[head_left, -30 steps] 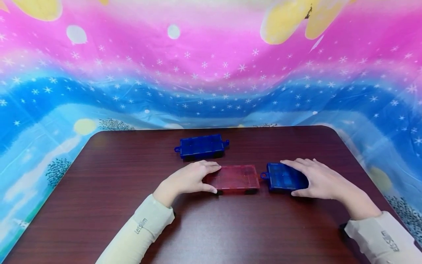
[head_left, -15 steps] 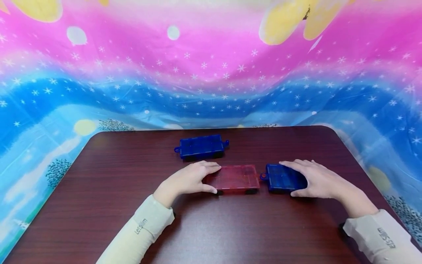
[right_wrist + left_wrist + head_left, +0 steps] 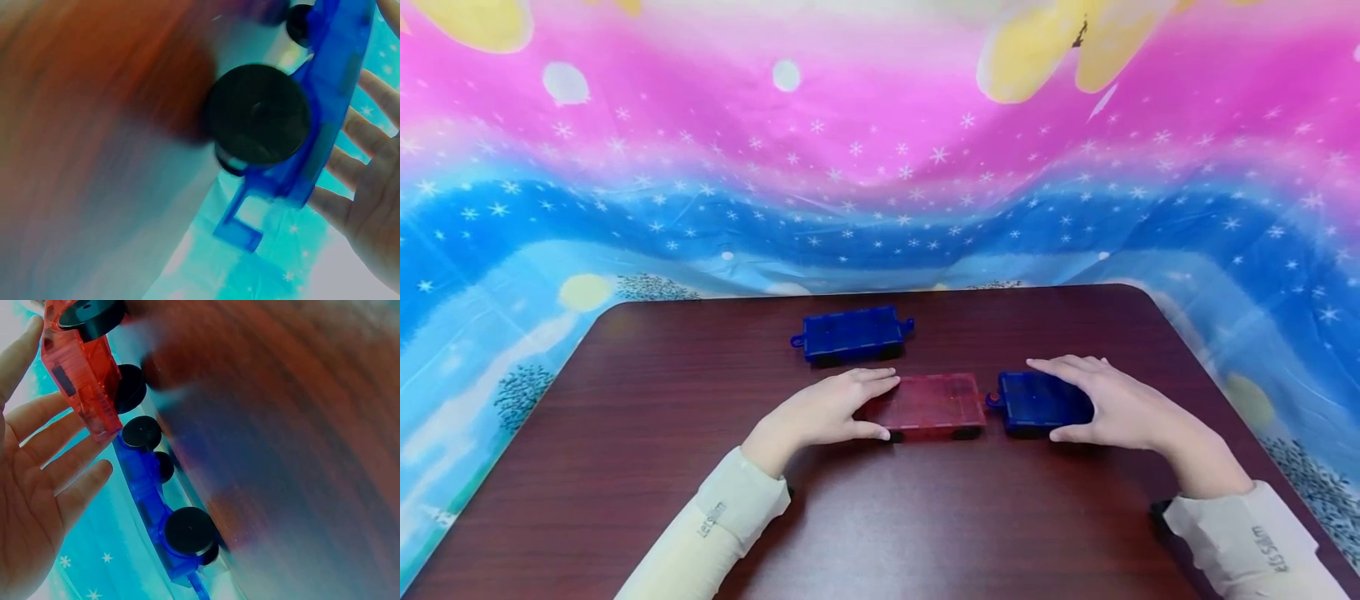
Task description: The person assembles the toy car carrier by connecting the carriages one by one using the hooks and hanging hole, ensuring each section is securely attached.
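In the head view my left hand [image 3: 820, 412] grips the left end of a clear red toy train car [image 3: 936, 403], thumb along its near side and fingers at the far side. My right hand [image 3: 1123, 413] holds the right end of a clear blue toy train car [image 3: 1036, 403] the same way. Both cars stand on the table, end to end. The blue car's round loop [image 3: 994, 401] lies at the red car's right end, with a bit of red showing in it; whether they are hooked cannot be told. In the right wrist view, a blue hook [image 3: 240, 234] sticks out from the other end.
A second blue toy car [image 3: 853, 333], with a coupling at each end, stands behind the red one near the far edge. The brown wooden table [image 3: 647, 467] has rounded back corners. A patterned pink and blue cloth [image 3: 880, 167] hangs behind it.
The head view has shifted a little, so everything appears slightly further left. My right hand has edged its blue car very slightly toward the red one. My left hand keeps its hold.
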